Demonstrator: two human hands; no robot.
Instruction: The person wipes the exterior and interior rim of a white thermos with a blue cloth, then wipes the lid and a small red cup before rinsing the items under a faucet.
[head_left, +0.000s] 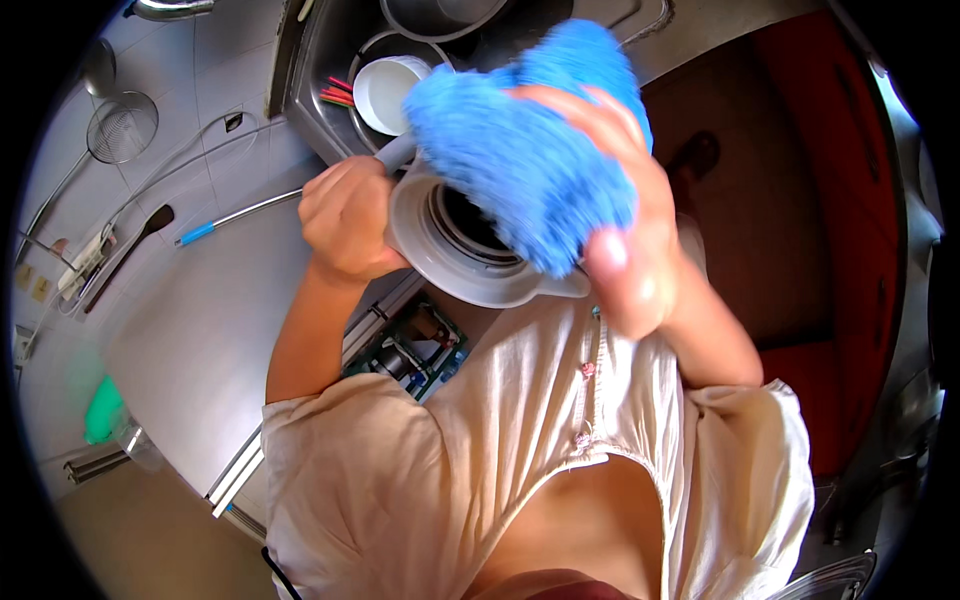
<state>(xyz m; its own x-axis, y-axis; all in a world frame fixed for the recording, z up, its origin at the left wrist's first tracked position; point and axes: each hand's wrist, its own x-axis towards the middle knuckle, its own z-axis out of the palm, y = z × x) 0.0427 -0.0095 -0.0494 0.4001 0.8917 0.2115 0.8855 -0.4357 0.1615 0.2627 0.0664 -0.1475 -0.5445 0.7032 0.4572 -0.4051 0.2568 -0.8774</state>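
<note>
My left hand (349, 217) is closed around the handle of a light-coloured pitcher (480, 289), whose round mouth faces the camera. A fluffy blue cloth (525, 165) is gripped in my right hand (630, 217). The cloth lies across the pitcher's upper side and covers part of its dark opening. The cloth looks slightly blurred. Whether it reaches inside the pitcher cannot be told.
Beyond my hands is a metal sink (319, 97) with a white bowl (386, 94) and metal pans. A blue-handled rod (196, 234) leans by the pale counter (202, 337). A strainer (122, 127) hangs at the tiled wall. Red cabinets (862, 225) stand to the right.
</note>
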